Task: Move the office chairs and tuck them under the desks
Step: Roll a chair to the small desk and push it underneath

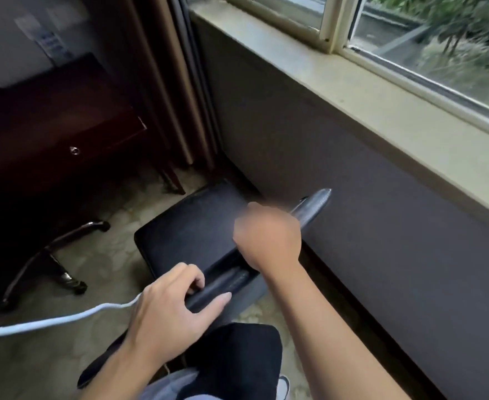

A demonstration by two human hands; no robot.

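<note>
A black office chair (191, 226) stands in front of me, its seat pointing toward the corner beside the dark wooden desk (64, 125). My left hand (168, 313) is curled around the black top bar of the chair's backrest (228, 281). My right hand (266, 238) is blurred and closed like a fist over the near end of the chair's right armrest (315, 203), which sticks out toward the wall. The chair's base is hidden under the seat.
A second chair's chrome star base (50, 255) sits under the desk at left. A white cable (50, 321) crosses the floor. Brown curtains (165, 82) hang in the corner. The grey wall (381, 226) and window sill (352, 82) run close along the right.
</note>
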